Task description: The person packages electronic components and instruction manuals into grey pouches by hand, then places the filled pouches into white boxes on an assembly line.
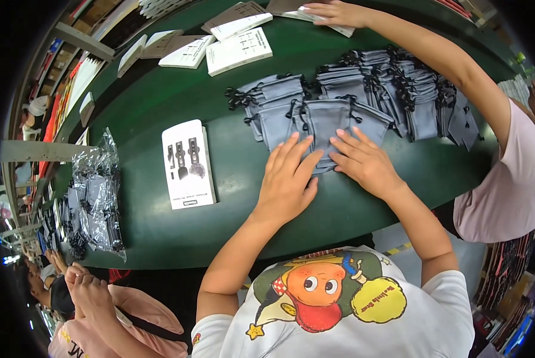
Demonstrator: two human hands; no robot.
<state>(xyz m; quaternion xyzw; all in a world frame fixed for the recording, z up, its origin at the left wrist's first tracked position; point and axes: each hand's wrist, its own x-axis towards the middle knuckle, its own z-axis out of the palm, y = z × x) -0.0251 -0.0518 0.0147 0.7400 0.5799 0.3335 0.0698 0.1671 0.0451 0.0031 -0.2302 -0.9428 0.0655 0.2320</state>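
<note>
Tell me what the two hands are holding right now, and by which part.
Nothing is gripped. Both the left hand and the right hand lie flat, fingers spread, pressing down on the lower part of a grey drawstring pouch on the green table.

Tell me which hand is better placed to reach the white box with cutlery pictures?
Probably the left hand: the white box lies on its side of the green table, while the right hand rests farther away on the grey pouch.
</note>
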